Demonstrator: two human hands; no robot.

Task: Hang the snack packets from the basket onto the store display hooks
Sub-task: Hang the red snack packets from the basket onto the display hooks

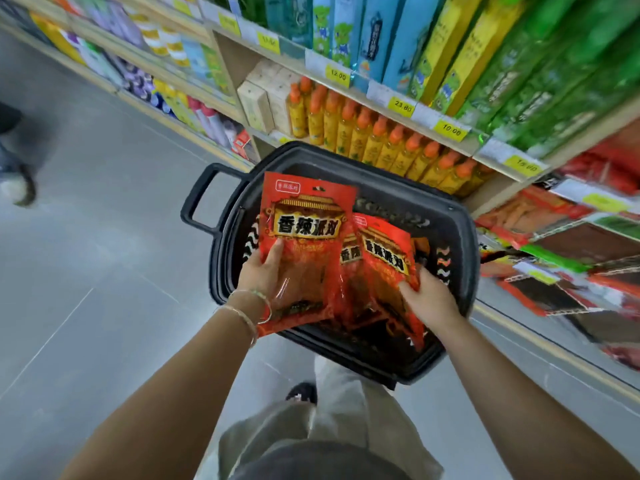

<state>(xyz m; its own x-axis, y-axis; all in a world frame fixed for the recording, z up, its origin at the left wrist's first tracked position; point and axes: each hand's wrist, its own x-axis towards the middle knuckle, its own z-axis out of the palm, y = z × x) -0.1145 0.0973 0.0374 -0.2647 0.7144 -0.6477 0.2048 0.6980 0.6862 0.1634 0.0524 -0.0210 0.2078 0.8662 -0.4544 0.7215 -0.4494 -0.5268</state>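
Left hand (266,271) holds a glossy red crinkly packet (304,233) printed 香辣派对 over the black plastic basket (462,237), right hand (427,297) grips a second packet (384,254) inside it, yellow tags (337,76) read 12.00, 10.00.

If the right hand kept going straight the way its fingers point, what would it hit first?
Likely the middle packet: the right hand grips one red packet and points up-left, toward that one in the basket. Depth is hard to judge.

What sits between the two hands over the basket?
Head view: red snack packets fill the gap between left hand and right hand, above the black basket.
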